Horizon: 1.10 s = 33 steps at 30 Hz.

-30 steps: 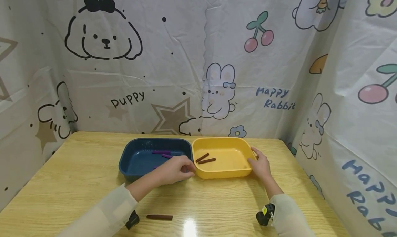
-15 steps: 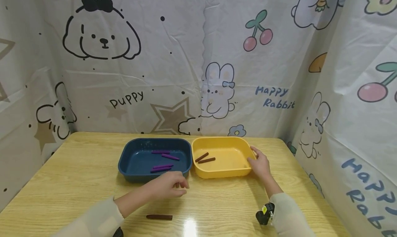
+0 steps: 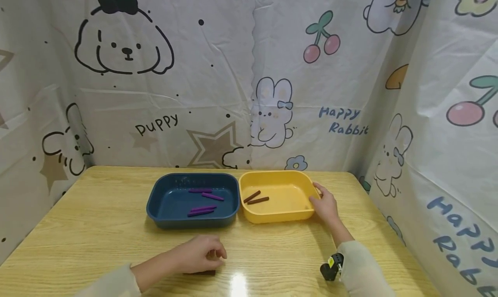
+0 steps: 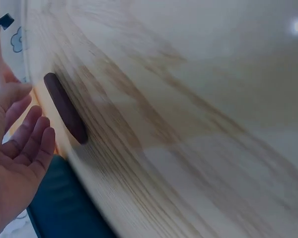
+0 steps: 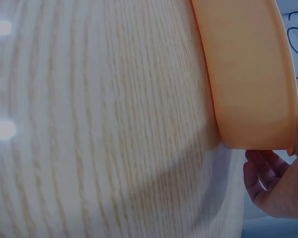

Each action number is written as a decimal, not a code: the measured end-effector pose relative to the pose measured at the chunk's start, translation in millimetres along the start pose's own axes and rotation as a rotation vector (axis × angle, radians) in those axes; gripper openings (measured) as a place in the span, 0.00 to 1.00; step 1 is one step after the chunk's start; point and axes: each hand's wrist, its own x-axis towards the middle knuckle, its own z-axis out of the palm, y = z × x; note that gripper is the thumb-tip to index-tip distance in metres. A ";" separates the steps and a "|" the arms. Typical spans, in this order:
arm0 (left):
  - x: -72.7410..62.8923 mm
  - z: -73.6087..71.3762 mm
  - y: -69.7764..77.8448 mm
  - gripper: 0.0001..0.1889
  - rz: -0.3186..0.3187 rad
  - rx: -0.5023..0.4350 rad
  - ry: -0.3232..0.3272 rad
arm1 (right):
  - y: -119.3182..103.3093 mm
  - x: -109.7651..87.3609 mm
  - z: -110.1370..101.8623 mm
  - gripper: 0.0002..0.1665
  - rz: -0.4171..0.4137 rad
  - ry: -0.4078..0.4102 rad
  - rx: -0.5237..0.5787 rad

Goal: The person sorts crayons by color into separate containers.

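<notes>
My left hand hovers low over the near table, fingers bent loosely and apart, nothing in them. Beneath it lies a dark brown crayon-like stick, tapered at one end; the hand hides part of it in the head view. In the left wrist view the fingertips are just short of the stick. My right hand grips the right end of the yellow bin, thumb by the rim. Inside that bin two brown sticks lie toward the left. To its left, the dark blue bin holds several purple sticks.
Both bins stand side by side toward the back of the wooden table. A printed curtain hangs behind the table and along both sides. A black wrist camera sits under the right sleeve.
My left hand has moved from the blue bin's near right corner down toward the brown stick on the table. My right hand stays on the yellow bin.
</notes>
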 end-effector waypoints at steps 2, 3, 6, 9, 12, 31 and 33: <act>-4.4 0.6 -2.5 0.06 0.015 0.008 -0.006 | -0.3 0.0 0.1 0.33 0.000 -0.003 0.004; -6.6 0.4 -3.6 0.06 0.015 0.005 -0.014 | -0.4 -0.2 0.1 0.33 0.001 -0.005 0.006; -13.2 -1.6 -7.2 0.05 -0.001 -0.027 -0.062 | -1.3 -0.9 0.1 0.33 0.002 -0.009 0.009; -18.2 -3.5 -10.2 0.05 -0.020 -0.054 -0.104 | -1.7 -1.1 -0.4 0.33 -0.005 -0.008 0.001; -21.9 -5.5 -12.7 0.05 -0.023 -0.053 -0.125 | -2.2 -1.2 -1.2 0.33 -0.015 -0.002 -0.010; -44.4 -16.1 -19.7 0.04 -0.048 -0.056 -0.135 | -0.7 -0.1 -0.6 0.33 -0.012 -0.010 -0.004; -44.4 -16.3 -18.8 0.04 -0.054 -0.056 -0.134 | 0.0 0.0 -0.6 0.33 -0.011 -0.009 -0.012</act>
